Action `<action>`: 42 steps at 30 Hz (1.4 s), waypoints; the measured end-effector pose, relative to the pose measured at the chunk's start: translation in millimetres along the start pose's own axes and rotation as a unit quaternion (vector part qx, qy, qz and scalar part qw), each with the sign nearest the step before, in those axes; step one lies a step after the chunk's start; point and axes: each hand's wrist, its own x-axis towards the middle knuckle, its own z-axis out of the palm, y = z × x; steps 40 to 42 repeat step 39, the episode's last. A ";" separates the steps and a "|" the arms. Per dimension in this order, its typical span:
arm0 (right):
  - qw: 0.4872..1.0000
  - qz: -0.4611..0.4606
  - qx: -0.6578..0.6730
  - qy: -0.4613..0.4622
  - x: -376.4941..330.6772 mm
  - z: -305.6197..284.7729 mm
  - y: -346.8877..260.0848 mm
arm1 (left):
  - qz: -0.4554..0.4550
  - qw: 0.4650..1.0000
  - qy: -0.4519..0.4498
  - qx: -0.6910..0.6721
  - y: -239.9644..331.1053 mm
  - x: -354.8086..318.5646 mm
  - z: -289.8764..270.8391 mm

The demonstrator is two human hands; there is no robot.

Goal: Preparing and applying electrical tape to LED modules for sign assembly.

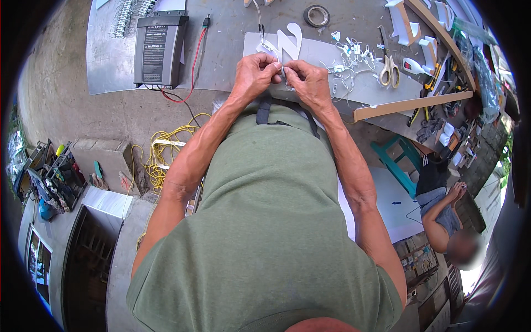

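Observation:
My left hand [255,78] and my right hand [310,84] meet at the table's near edge, fingertips pinched close together. Whatever lies between the fingers is too small to make out; a thin pale strand shows just below the right fingertips. Right beyond the hands stands a white cut-out letter shape [289,43] with a curled top. A light grey sheet [319,51] lies beneath it. To the right, small white LED modules [354,55] are tangled in thin white wires. Farther right are scissors [389,72] with cream handles.
A black power supply box [160,51] with a red wire [193,72] sits at the left of the metal table [221,33]. A tape roll [316,16] lies at the back. Brown strips [415,105] border the right side. A person [442,210] sits near a green stool [395,166].

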 end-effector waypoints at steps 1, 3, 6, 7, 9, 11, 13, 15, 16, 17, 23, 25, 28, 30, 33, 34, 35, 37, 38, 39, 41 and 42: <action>1.000 -0.011 -0.022 -0.004 0.9 -0.8 -1.2 | 0.000 1.000 0.000 0.000 1.0 -0.4 0.2; 0.999 -0.023 -0.044 -0.009 2.2 -1.3 -3.2 | -0.003 1.000 -0.001 0.006 2.2 -1.1 0.8; 0.994 -0.074 -0.081 0.010 4.3 -0.7 -4.7 | 0.002 1.000 0.002 0.016 1.3 -1.2 0.2; 0.989 -0.105 -0.098 0.012 5.6 -0.7 -4.9 | 0.002 1.000 0.002 0.016 0.0 -0.8 0.4; 0.984 -0.136 -0.116 0.014 6.3 0.2 -5.0 | 0.005 1.000 0.006 0.013 -1.4 0.2 1.5; 0.983 -0.136 -0.125 0.018 6.2 2.4 -5.2 | 0.005 1.000 0.010 0.010 -2.0 0.2 2.5; 0.983 -0.132 -0.126 0.029 5.1 6.2 -4.4 | 0.004 1.000 0.016 0.007 -1.2 0.1 3.4; 0.983 -0.127 -0.127 0.040 3.5 8.0 -1.6 | -0.004 0.999 0.032 0.013 -0.1 0.5 4.5; 0.982 -0.126 -0.134 0.051 2.7 7.4 0.2 | -0.004 0.999 0.031 0.013 0.6 0.7 4.0; 0.980 -0.124 -0.140 0.062 2.3 6.4 2.0 | -0.004 1.000 0.024 0.008 1.3 1.0 3.4; 0.990 -0.109 -0.073 0.048 1.2 -0.5 -3.0 | -0.008 1.000 0.004 -0.024 5.0 -0.3 0.9; 0.994 -0.077 -0.068 0.036 -0.3 -1.9 -5.7 | -0.011 0.999 0.003 -0.039 5.4 0.4 -0.6; 0.996 -0.043 -0.070 0.020 0.1 -4.6 -7.3 | -0.015 0.998 -0.008 -0.057 3.1 0.7 -1.3; 0.996 -0.041 -0.076 0.015 1.6 -7.8 -8.8 | -0.014 0.998 -0.008 -0.057 2.7 0.6 -1.3; 0.994 -0.036 -0.099 -0.003 5.1 -13.0 -11.2 | -0.011 0.998 -0.005 -0.059 2.0 0.3 0.6; 0.995 -0.034 -0.091 -0.015 6.7 -13.7 -10.7 | -0.011 0.998 -0.005 -0.059 1.0 0.5 0.8; 0.996 -0.031 -0.084 -0.027 8.3 -14.2 -10.2 | -0.006 0.998 -0.003 -0.055 0.1 0.8 1.0; 0.996 -0.025 -0.084 -0.033 9.4 -14.9 -10.0 | -0.002 0.999 -0.002 -0.051 -2.6 1.0 1.2; 0.996 -0.019 -0.083 -0.039 9.9 -15.2 -10.1 | 0.001 0.999 -0.005 -0.047 -3.9 1.3 1.1; 0.996 -0.018 -0.084 -0.040 9.7 -15.1 -9.9 | 0.004 0.999 -0.007 -0.043 -4.6 1.8 1.0; 0.996 -0.018 -0.084 -0.040 9.7 -15.1 -9.9 | 0.004 0.999 -0.007 -0.043 -4.6 1.8 1.0; 0.996 -0.018 -0.084 -0.040 9.7 -15.1 -9.9 | 0.004 0.999 -0.007 -0.043 -4.6 1.8 1.0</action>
